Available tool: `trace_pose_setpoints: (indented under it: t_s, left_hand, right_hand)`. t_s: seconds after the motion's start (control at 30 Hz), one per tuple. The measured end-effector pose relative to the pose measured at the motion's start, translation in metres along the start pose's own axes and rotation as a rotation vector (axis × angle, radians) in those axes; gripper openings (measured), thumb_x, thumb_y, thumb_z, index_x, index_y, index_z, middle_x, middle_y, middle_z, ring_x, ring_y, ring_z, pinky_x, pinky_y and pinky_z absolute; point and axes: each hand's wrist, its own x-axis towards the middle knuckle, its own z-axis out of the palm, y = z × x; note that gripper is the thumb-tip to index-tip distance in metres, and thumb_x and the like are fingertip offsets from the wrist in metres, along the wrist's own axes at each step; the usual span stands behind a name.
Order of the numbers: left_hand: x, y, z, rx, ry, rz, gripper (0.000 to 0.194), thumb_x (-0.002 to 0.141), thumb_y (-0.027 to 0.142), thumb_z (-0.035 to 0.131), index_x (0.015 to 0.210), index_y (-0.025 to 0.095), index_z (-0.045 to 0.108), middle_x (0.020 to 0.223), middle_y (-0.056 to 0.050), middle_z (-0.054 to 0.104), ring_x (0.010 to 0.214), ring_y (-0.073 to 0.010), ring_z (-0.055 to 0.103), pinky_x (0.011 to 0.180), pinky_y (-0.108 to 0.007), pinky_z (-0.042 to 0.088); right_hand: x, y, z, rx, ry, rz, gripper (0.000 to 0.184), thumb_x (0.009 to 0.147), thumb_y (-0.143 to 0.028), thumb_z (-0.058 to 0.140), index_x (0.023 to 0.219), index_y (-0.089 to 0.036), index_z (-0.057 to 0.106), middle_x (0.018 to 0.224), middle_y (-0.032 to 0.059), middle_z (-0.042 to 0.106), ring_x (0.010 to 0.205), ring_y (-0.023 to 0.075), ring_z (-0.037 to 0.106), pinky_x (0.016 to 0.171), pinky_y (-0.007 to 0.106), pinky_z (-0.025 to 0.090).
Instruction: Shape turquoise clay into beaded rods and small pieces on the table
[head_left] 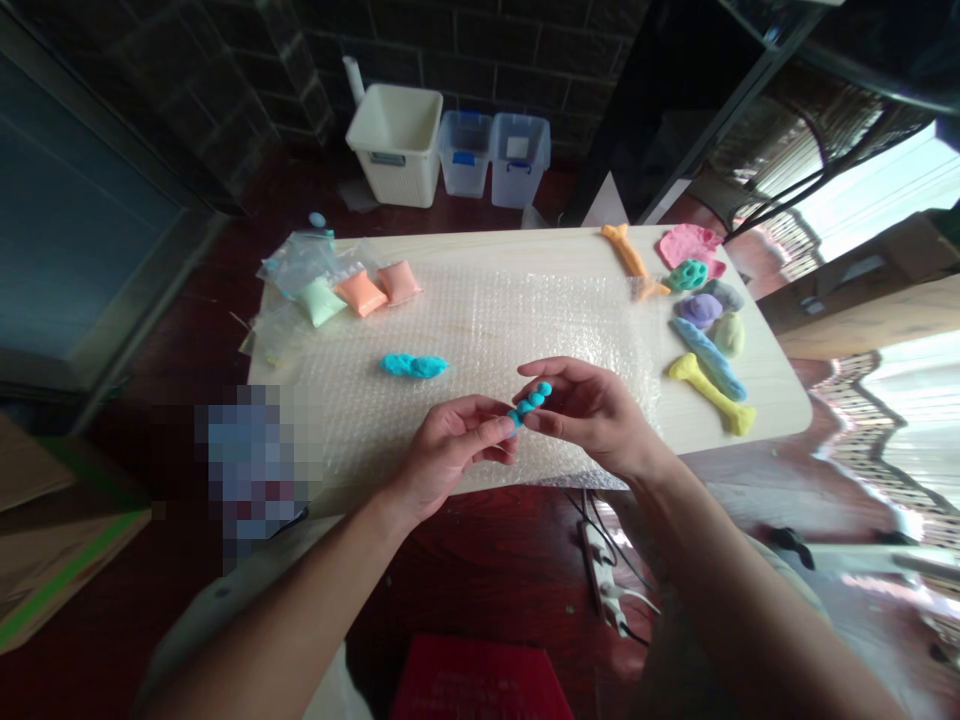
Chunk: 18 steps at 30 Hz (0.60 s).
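Observation:
Between my two hands is a short knobbly strand of turquoise modelling clay [531,402], made of several small balls joined in a row and held tilted above the table. My left hand [459,440] pinches its lower end between thumb and fingers. Thumb and fingers of my right hand [589,405] close around the strand's other side, with the index finger arched over it. A second, larger turquoise clay piece [414,366], lumpy and lengthwise, lies on the bubble wrap [495,320] to the left, apart from both hands.
Packets of green, orange and pink clay [363,293] lie at the table's left end beside clear plastic bags [300,262]. Along the right end rest an orange bone shape [630,258], a yellow bone shape [712,396] and several other clay pieces. Beyond the table stand storage bins [405,180].

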Motion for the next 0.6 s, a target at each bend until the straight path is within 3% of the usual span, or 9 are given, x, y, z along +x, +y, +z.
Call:
trace_pose_setpoints:
  t_s: [0.6]
  left_hand:
    - [-0.0002,-0.0012,0.0024,-0.011,0.027,0.011,0.024,0.078,0.032,0.089,0.093,0.015,0.079,0.08,-0.005,0.076,0.072,-0.0154,0.069,0.071,-0.03,0.059]
  right_hand:
    - [-0.0017,0.0012,-0.0011,-0.037,-0.034,-0.016,0.045,0.083,-0.019,0.089,0.124,-0.019,0.07,0.098,0.0043,0.078,0.086,0.0147,0.075,0.081,0.029,0.065]
